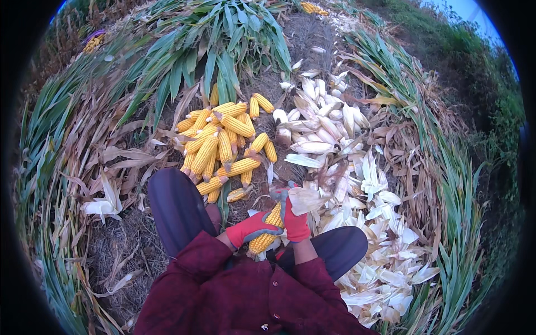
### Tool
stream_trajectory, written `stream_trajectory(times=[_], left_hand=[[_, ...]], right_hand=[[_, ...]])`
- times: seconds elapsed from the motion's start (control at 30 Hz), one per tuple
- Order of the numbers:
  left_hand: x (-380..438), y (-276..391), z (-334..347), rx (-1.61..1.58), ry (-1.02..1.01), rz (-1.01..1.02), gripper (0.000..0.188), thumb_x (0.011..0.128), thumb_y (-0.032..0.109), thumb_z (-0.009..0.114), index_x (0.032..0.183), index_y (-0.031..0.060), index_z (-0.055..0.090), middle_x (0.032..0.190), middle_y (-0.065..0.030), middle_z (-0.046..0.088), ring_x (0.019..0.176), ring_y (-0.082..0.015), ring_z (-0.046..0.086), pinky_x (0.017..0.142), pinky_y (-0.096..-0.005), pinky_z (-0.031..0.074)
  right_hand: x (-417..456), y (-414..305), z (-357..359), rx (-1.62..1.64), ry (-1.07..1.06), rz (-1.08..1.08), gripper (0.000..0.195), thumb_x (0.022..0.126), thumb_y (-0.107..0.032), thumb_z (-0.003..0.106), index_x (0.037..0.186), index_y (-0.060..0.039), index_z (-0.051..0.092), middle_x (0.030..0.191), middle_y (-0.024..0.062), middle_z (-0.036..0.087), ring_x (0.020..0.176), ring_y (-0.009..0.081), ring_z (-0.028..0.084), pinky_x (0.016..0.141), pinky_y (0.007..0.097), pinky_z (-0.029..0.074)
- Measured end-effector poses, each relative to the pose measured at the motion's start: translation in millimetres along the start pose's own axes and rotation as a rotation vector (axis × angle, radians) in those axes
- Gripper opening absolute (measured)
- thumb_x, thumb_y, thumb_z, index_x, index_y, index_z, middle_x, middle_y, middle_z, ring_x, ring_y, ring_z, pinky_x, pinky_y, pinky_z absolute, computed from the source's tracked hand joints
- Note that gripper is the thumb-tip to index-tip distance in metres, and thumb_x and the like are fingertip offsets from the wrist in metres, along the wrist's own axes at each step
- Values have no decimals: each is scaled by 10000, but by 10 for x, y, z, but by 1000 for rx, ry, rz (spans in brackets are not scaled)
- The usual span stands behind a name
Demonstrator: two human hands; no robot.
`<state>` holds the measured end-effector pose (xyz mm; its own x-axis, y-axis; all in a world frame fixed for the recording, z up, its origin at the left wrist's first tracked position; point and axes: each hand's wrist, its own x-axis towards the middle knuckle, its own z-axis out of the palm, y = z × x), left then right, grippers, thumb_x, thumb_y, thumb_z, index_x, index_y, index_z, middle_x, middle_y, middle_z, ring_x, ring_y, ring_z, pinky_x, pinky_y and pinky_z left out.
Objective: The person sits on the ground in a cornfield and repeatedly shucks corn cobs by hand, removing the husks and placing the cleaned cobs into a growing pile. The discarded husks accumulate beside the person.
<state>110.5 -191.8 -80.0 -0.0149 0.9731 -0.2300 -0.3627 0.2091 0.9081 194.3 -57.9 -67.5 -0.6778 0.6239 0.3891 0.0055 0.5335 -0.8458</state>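
My left hand [250,229], in a red and grey work glove, is closed around the middle of a yellow corn cob [263,242] between my knees. At the cob's upper end my right hand [294,215], gloved alike, grips pale husk [305,201] that sticks out to the right; whether this husk is still joined to the cob cannot be told. Ahead and to the left lies a pile of bare yellow corn cobs [226,144]. Ahead and to the right is a heap of corn ears in pale husks [320,121].
Loose stripped husks [377,268] cover the ground at my right. Green corn stalks [243,33] lie ahead, with more stalks [454,209] curving along the right side. Dry brown leaves [130,155] lie to the left. Further cob piles [314,8] show far off.
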Motion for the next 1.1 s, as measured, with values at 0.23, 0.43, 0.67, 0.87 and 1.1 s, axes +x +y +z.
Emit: stream_trajectory(times=[0.23,0.43,0.67,0.87,1.1], left_hand=[[-11,-239,134,-419,-70,-73,489,825,230,669,1234,18,504,969,-107,633,804,-189,652,696,-311,537],[13,-197,301,-1033,-519,-16,615,782,319,660,1246,-37,469,887,-164,604,813,-259,645,734,-346,530],[109,-317,235,-601,10,-238,475,869,356,619,1167,-1,521,884,-133,634,748,-217,664,650,-322,556],[288,-478,57,-695,406,-222,414,832,406,661,1017,56,539,798,-102,588,669,-232,626,597,-366,540],[743,-274,-818,-1051,776,242,448,820,338,710,1144,100,511,982,-75,584,890,-258,616,732,-457,542]], right_hand=[[145,-466,-224,851,220,242,476,1028,-386,310,625,-142,380,482,-35,370,433,118,417,855,385,489],[210,-282,-564,2348,-57,268,494,1002,-334,359,528,-200,325,453,-68,306,374,84,315,864,371,446],[132,-29,-1398,1791,475,156,308,918,-272,553,1078,-10,582,916,93,664,780,192,646,933,439,493],[9,-397,-2081,1697,570,-208,819,846,-374,618,1402,108,257,1432,256,366,1244,355,468,1047,482,386],[67,-9,-1794,1590,425,127,610,939,-376,511,1389,12,373,1377,215,465,1225,269,523,1051,453,395]])
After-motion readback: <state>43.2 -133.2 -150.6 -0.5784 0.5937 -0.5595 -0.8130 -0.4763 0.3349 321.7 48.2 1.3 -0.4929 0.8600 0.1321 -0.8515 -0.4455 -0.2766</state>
